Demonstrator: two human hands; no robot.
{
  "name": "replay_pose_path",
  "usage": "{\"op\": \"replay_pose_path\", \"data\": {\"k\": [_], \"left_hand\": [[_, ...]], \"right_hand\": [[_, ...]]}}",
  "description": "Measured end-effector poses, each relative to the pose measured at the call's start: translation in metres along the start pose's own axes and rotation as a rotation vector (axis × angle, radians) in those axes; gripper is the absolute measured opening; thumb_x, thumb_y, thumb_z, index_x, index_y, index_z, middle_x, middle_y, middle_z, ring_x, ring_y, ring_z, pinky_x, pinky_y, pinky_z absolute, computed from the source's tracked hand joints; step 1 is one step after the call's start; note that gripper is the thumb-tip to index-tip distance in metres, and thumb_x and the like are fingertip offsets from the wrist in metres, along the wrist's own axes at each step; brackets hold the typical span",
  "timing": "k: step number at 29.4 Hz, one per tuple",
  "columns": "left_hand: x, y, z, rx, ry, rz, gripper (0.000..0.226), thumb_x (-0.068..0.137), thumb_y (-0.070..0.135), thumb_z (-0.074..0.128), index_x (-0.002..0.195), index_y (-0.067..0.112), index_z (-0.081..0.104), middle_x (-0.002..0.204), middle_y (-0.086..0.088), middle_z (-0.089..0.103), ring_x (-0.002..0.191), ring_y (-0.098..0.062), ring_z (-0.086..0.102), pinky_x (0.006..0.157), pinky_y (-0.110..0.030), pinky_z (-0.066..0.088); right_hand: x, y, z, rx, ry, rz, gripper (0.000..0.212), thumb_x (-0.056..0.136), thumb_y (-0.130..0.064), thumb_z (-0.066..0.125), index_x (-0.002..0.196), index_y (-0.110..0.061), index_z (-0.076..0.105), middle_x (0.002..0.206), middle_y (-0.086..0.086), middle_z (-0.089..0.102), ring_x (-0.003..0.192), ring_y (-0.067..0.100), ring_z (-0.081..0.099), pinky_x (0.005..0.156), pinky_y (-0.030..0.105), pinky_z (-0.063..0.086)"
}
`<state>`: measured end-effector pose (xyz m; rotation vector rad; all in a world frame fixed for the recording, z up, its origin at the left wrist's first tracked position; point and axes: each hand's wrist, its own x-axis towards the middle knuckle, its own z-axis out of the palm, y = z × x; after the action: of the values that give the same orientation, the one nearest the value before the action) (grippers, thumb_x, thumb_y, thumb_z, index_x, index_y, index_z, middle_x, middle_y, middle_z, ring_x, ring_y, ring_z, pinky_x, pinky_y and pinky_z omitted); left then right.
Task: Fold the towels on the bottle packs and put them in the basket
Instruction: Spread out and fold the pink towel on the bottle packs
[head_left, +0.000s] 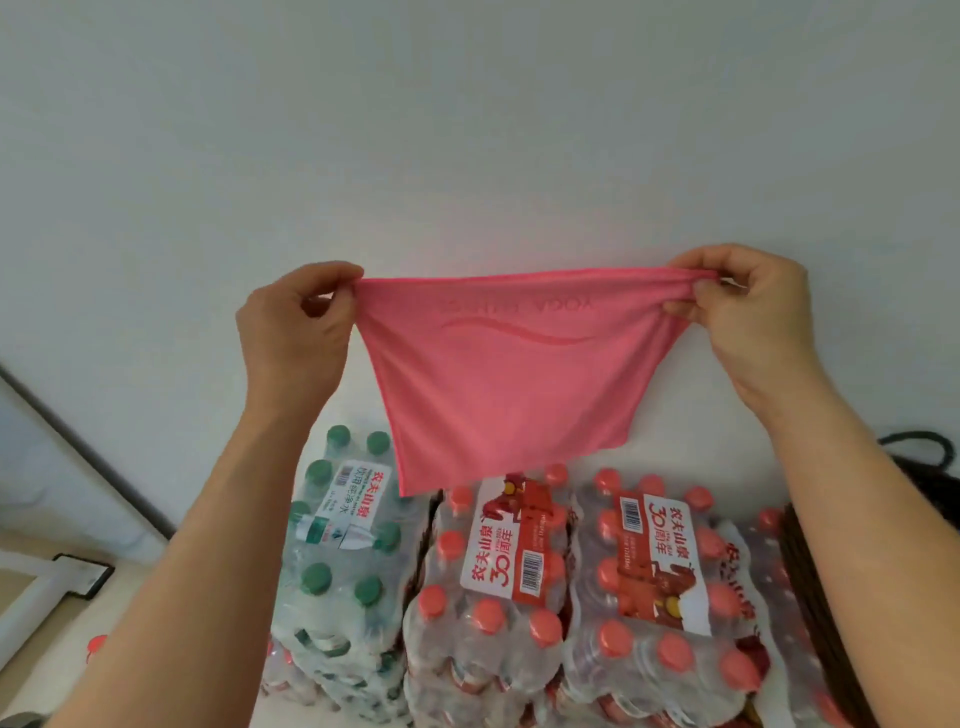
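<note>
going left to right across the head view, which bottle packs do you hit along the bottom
green-capped pack → first red-capped pack → second red-capped pack. Above them, the left hand and right hand hold up the pink towel.

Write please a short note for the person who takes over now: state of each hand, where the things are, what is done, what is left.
Left hand: pinches the pink towel at its left top corner.
Right hand: pinches the right top corner.
The towel hangs spread in the air above the bottle packs, apparently clear of them.
No folded towel is in view, and no basket can be told for sure.
Left: fold this towel on the packs, put it in the basket.
</note>
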<state>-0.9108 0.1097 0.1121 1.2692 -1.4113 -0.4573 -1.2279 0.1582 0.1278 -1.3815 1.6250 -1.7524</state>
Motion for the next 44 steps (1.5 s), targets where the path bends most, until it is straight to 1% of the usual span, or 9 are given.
{"op": "replay_pose_path", "data": {"k": [6,11,18,24,30,34,39,42,44], "left_hand": [[-0.037,0.024,0.013,-0.218,0.022,0.07,0.029,0.077,0.0,0.059,0.085,0.025,0.073,0.077,0.009,0.072,0.073,-0.012,0.067,0.072,-0.022,0.053],[-0.129,-0.059,0.01,0.029,-0.324,-0.102,0.046,0.074,-0.009,0.062,0.08,0.036,0.069,0.078,0.012,0.071,0.075,-0.005,0.064,0.071,-0.011,0.049],[-0.196,-0.14,-0.011,0.32,-0.788,0.041,0.039,0.068,-0.008,0.071,0.087,0.025,0.077,0.08,0.017,0.063,0.081,0.002,0.057,0.066,-0.007,0.043],[-0.208,-0.155,-0.021,0.329,-0.843,0.116,0.033,0.07,-0.006,0.076,0.089,0.019,0.079,0.079,0.021,0.056,0.067,0.002,0.054,0.062,-0.001,0.035],[-0.213,-0.163,-0.024,0.341,-0.82,0.332,0.031,0.056,-0.007,0.085,0.077,0.015,0.078,0.085,0.003,0.069,0.08,-0.02,0.059,0.073,-0.018,0.042],[-0.208,-0.166,-0.025,0.288,-0.833,0.33,0.03,0.056,-0.005,0.087,0.075,0.016,0.076,0.084,0.007,0.072,0.087,-0.007,0.054,0.08,-0.012,0.041],[-0.204,-0.156,-0.031,0.352,-0.894,0.381,0.022,0.08,0.006,0.072,0.097,0.017,0.064,0.088,0.007,0.064,0.085,-0.016,0.055,0.068,-0.031,0.05],[-0.203,-0.151,-0.031,0.355,-0.886,0.313,0.015,0.086,0.012,0.065,0.099,0.019,0.061,0.087,0.008,0.06,0.082,-0.014,0.055,0.067,-0.034,0.049],[-0.201,-0.148,-0.029,0.353,-0.894,0.257,0.012,0.086,0.018,0.065,0.094,0.024,0.059,0.082,0.011,0.059,0.078,-0.011,0.054,0.066,-0.034,0.048]], "right_hand": [[-0.045,-0.013,-0.055,-0.154,0.106,-0.157,0.045,0.082,0.016,0.042,0.084,-0.022,0.066,0.083,-0.004,0.065,0.072,0.009,0.064,0.067,0.015,0.053],[-0.148,0.063,-0.072,-0.503,-0.119,0.115,0.039,0.079,0.015,0.051,0.074,-0.021,0.065,0.078,-0.009,0.063,0.074,0.003,0.058,0.066,0.011,0.042],[-0.248,0.121,-0.073,-0.657,-0.266,0.302,0.039,0.073,0.017,0.057,0.065,-0.02,0.066,0.073,-0.004,0.065,0.073,0.01,0.061,0.067,0.017,0.047],[-0.275,0.134,-0.068,-0.842,-0.33,0.21,0.031,0.076,0.013,0.058,0.073,-0.017,0.066,0.076,-0.004,0.059,0.074,0.011,0.054,0.063,0.017,0.039],[-0.296,0.142,-0.066,-1.024,-0.374,0.089,0.028,0.072,0.012,0.065,0.084,-0.011,0.073,0.083,-0.006,0.058,0.085,0.012,0.046,0.069,0.03,0.047],[-0.299,0.142,-0.065,-0.953,-0.332,0.075,0.028,0.072,0.016,0.061,0.075,-0.011,0.068,0.079,-0.008,0.054,0.078,0.016,0.051,0.064,0.035,0.049],[-0.288,0.134,-0.066,-0.675,-0.183,0.17,0.037,0.07,0.026,0.051,0.061,-0.008,0.063,0.08,0.003,0.06,0.083,0.02,0.06,0.072,0.029,0.051],[-0.278,0.128,-0.061,-0.466,-0.169,0.405,0.041,0.071,0.027,0.049,0.056,-0.009,0.063,0.091,0.001,0.067,0.094,0.008,0.059,0.075,0.01,0.047],[-0.272,0.128,-0.062,-0.306,-0.158,0.551,0.034,0.076,0.024,0.049,0.061,-0.001,0.065,0.09,0.004,0.07,0.093,0.011,0.063,0.071,0.017,0.054]]}}
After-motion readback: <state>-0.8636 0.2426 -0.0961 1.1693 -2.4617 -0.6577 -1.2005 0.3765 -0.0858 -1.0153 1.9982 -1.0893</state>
